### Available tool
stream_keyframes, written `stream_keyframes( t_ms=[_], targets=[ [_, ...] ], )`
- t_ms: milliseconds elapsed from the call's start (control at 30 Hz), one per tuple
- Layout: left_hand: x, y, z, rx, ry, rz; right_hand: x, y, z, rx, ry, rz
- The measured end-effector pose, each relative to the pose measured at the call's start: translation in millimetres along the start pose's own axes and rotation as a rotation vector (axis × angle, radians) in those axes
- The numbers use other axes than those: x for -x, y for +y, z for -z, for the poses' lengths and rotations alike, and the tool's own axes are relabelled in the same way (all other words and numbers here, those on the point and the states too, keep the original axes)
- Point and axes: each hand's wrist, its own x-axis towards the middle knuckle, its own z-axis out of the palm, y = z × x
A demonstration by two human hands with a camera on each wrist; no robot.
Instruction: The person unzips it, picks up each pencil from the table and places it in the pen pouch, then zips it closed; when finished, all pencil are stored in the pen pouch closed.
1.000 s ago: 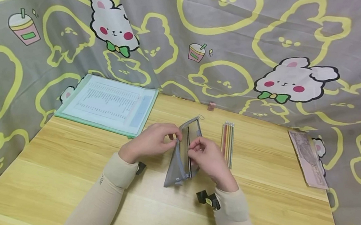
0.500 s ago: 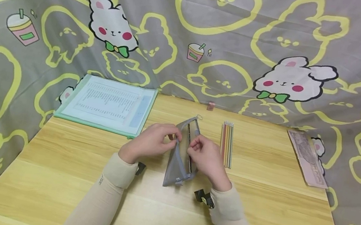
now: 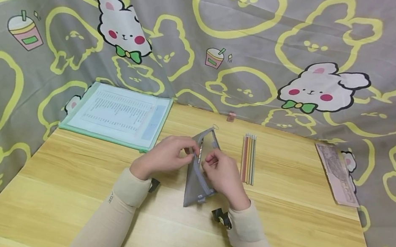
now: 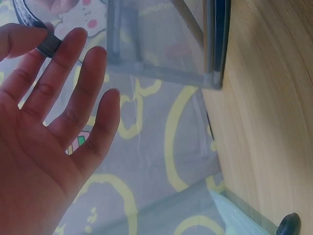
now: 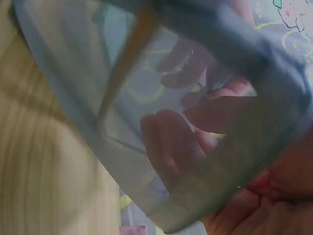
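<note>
A grey see-through mesh pencil case (image 3: 192,186) stands tilted between both hands, its zipped top spread apart. My left hand (image 3: 170,153) pinches one edge of the opening between thumb and fingertips; in the left wrist view the other fingers of that hand (image 4: 54,107) extend freely. My right hand (image 3: 225,172) pinches at the opposite side of the opening, its fingertips partly hidden. Inside the case, a slim patterned pencil-like stick (image 3: 200,151) shows near the left edge. Through the mesh in the right wrist view, a brown stick (image 5: 124,63) is blurred.
Several pencils (image 3: 248,159) lie side by side right of the case. A small pink block (image 3: 231,117) sits at the table's back edge. At the left lies a green-edged document folder (image 3: 118,114); a pink flat packet (image 3: 337,174) lies far right. A patterned curtain (image 3: 250,33) surrounds the table.
My right hand has shifted slightly left, tilting the pencil case. The stick inside now shows by the left edge instead of the right. My left hand stays nearly still.
</note>
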Motion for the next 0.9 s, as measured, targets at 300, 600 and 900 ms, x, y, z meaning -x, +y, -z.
stream_keyframes(
  t_ms=[300,600,900],
  targets=[
    [-1.0,-0.8,-0.4,-0.005,0.009,-0.024,-1.7,14.6,24.8,-0.056,0.037,0.048],
    [0.5,0.6,0.4,-0.003,0.015,-0.020,-10.4,50.1,58.8,0.053,0.136,-0.018],
    [0.9,0.4,0.2,0.005,0.018,-0.029,-14.0,83.4,74.0,0.109,0.205,-0.130]
  ],
)
